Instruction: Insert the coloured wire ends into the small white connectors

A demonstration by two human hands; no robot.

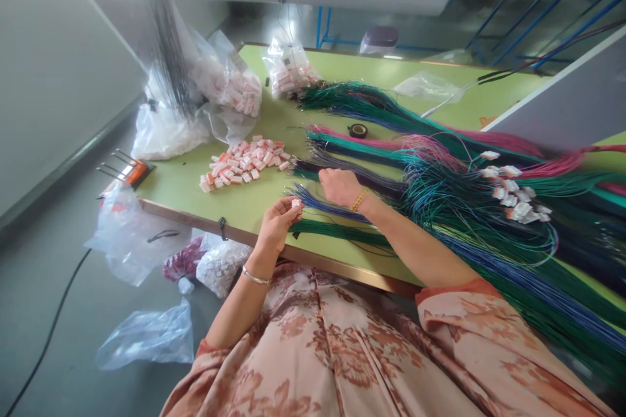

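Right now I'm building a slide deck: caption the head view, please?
Left hand pinches a small white connector, right hand above bundled wires, connector pile on the green table.

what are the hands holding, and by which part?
The left hand pinches a small white connector by its near side. Whether the right hand holds anything can't be told.

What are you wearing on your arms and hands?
The left hand has no glove, and a thin silver-coloured bangle circles that wrist. The right hand is gloveless too, with a gold-coloured bracelet. Both loose sleeves are pale pinkish-beige with rusty-brown patterns and plain rusty-orange edges.
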